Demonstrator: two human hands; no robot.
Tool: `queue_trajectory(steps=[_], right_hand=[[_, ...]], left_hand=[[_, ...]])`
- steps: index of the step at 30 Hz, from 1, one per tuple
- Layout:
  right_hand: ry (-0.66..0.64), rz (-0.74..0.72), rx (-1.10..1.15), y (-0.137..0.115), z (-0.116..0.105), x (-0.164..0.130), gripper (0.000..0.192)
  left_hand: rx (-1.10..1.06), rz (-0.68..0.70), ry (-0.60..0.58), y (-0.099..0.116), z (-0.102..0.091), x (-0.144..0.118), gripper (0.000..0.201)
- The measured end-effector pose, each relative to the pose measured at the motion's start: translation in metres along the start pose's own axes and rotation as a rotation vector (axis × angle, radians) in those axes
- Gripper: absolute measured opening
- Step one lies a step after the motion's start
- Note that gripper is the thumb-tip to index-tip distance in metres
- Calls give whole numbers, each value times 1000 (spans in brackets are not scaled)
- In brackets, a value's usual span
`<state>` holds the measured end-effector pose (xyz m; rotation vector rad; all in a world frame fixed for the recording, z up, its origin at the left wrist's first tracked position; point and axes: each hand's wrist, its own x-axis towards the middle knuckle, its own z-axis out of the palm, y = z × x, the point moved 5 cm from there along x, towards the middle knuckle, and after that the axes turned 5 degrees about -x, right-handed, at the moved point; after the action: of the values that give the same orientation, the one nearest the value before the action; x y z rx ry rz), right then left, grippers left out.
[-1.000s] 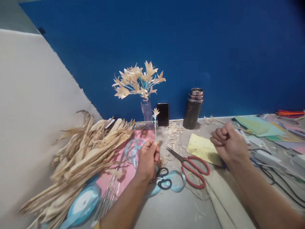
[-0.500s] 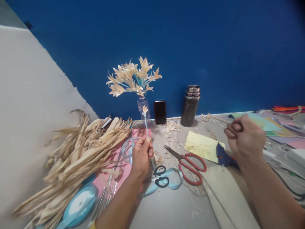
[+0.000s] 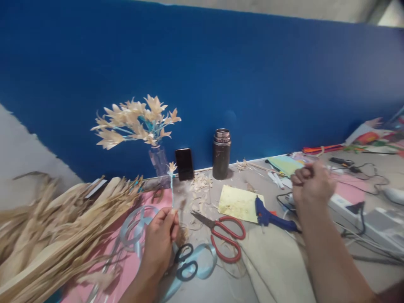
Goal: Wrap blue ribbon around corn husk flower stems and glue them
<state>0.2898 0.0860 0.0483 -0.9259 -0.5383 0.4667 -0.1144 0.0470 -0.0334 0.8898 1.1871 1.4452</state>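
Note:
My left hand [image 3: 160,240] pinches the lower end of a thin blue-wrapped stem topped by a small straw flower [image 3: 171,168], held upright over the pink sheet [image 3: 126,261]. My right hand [image 3: 311,185] hovers as a closed fist above the right side of the table, past a blue glue gun [image 3: 271,212]; nothing shows in it. Red-handled scissors [image 3: 225,233] lie between the hands, black-handled scissors [image 3: 186,263] just right of my left hand.
A pile of dried husk leaves [image 3: 53,227] fills the left. A vase of straw flowers [image 3: 139,122], a phone [image 3: 184,164] and a dark flask [image 3: 221,153] stand against the blue wall. Yellow paper [image 3: 236,202], blue ribbon [image 3: 135,223], cables and a power strip [image 3: 362,210] lie around.
The view has swung to the right. My right hand rose off the glue gun and moved right, still closed. My left hand keeps the flower stem upright.

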Motion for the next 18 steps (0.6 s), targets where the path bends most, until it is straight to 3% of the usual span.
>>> queue_trajectory(steps=[3, 7, 11, 15, 18], right_hand=[[-231, -143, -251, 18, 25, -24, 23], [-754, -291, -584, 48, 66, -85, 28], [-1144, -415, -819, 56, 80, -141, 31], [-1261, -467, -1038, 53, 82, -155, 35], [-1189, -422, -1235, 49, 80, -124, 37]], left_hand=[[1, -21, 6, -2, 1, 2, 36], [-9, -45, 23, -4, 2, 4, 40], [75, -10, 8, -3, -2, 6, 38], [112, -17, 17, -4, -5, 7, 37], [95, -20, 31, -4, -3, 7, 37]])
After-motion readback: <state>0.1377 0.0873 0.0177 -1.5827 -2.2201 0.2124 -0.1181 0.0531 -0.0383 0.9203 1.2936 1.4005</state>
